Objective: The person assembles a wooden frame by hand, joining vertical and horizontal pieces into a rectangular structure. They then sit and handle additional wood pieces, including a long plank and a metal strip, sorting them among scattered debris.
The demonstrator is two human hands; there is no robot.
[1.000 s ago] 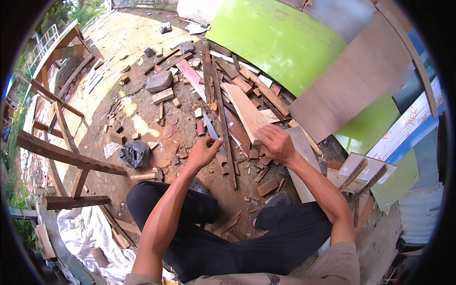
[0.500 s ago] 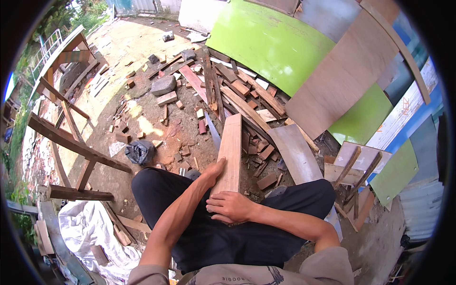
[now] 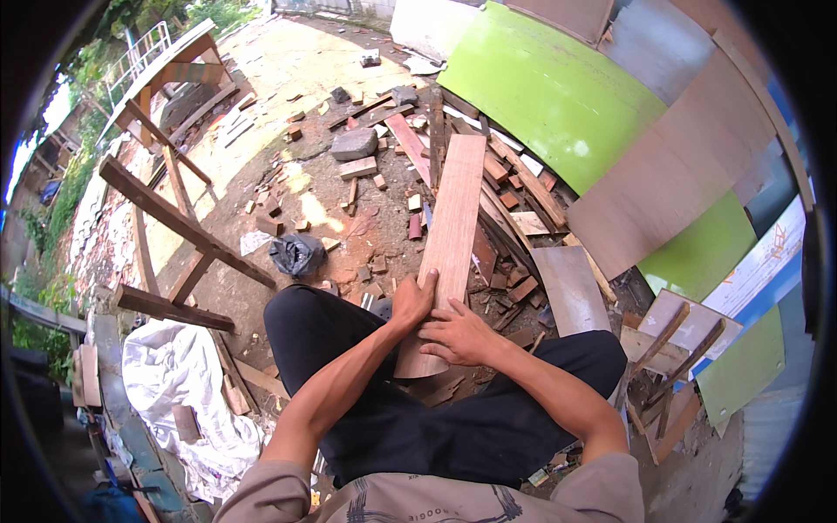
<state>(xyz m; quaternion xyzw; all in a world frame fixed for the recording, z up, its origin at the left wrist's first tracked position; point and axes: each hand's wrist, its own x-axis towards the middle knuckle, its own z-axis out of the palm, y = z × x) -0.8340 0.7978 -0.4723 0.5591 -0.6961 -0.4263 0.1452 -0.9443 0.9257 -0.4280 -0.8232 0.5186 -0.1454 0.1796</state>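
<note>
1. Outdoor yard, rough woodworking sort: open sunlit ground (image 3: 301, 63) beyond the stone (image 3: 354, 145).
2. Offcuts (image 3: 357, 167) strewn all around the stone.
3. Planks (image 3: 437, 131) heaped right of the stone, mixed lengths.
4. Farther right of the stone: big green panel (image 3: 549, 96), brown panel (image 3: 680, 166) overlapping it.
5. Left of the stone, well apart: rough dark wooden frame (image 3: 187, 224).
6. Far left of the stone: greenery (image 3: 74, 196).

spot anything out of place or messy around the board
Yes: a white cloth lies crumpled at the left under a wooden block, and wood offcuts lie scattered beyond the board, loose rather than stacked.
</note>
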